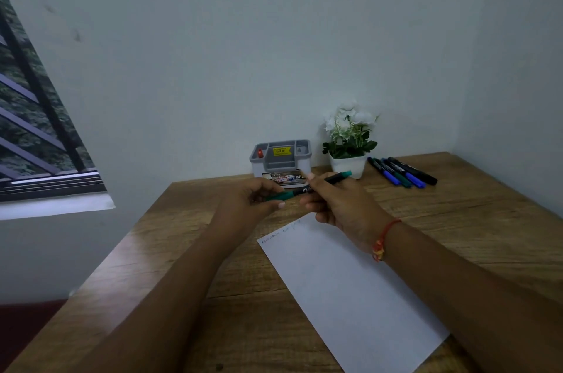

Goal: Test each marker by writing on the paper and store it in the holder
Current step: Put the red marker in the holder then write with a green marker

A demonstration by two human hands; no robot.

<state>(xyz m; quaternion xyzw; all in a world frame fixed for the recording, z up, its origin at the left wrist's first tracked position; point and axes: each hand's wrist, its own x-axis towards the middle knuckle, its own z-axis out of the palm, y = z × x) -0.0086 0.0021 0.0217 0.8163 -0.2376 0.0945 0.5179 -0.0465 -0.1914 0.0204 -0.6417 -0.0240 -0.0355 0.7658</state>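
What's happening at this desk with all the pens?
A person holds a green marker in both hands above the wooden desk: the left hand grips the cap end, the right hand the barrel. A sheet of paper with faint scribbles lies below. One red marker sits in the grey holder; four more markers wait beside a potted plant.

From my screen the worktop (pixel 457 208) looks like wood-grain laminate, smooth with a soft sheen at its left edge; the paper (pixel 350 290) is plain and matt; the holder (pixel 281 159) reads as grey moulded plastic with a glossy yellow sticker (pixel 281 151); the markers (pixel 402 173) show smooth plastic barrels; the flower pot (pixel 347 165) looks like white matt plastic; I see a red thread bracelet (pixel 384 238).
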